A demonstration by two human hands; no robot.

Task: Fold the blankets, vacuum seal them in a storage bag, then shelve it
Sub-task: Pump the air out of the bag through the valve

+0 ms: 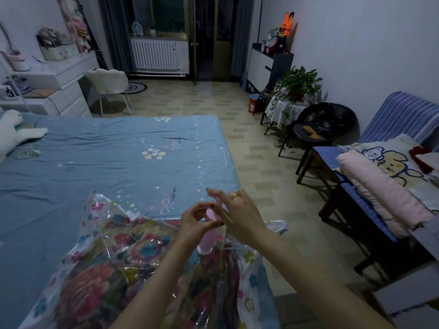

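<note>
Crinkled clear plastic, printed with bright flowers, wraps the storage bag (pixel 133 269) lying on the near corner of your bed (pixel 107 167), a folded floral blanket (pixel 95 295) showing through its glossy skin. Your left hand (pixel 194 224) pinches a smooth pink cylindrical pump (pixel 210 230) standing upright above the bag. Your right hand (pixel 240 214), ring on one finger, rests against the pump's far side with fingers loosely extended. More folded blankets (pixel 384 184), soft pink and cartoon-printed, are stacked on the striped bench (pixel 370 210) at right.
</note>
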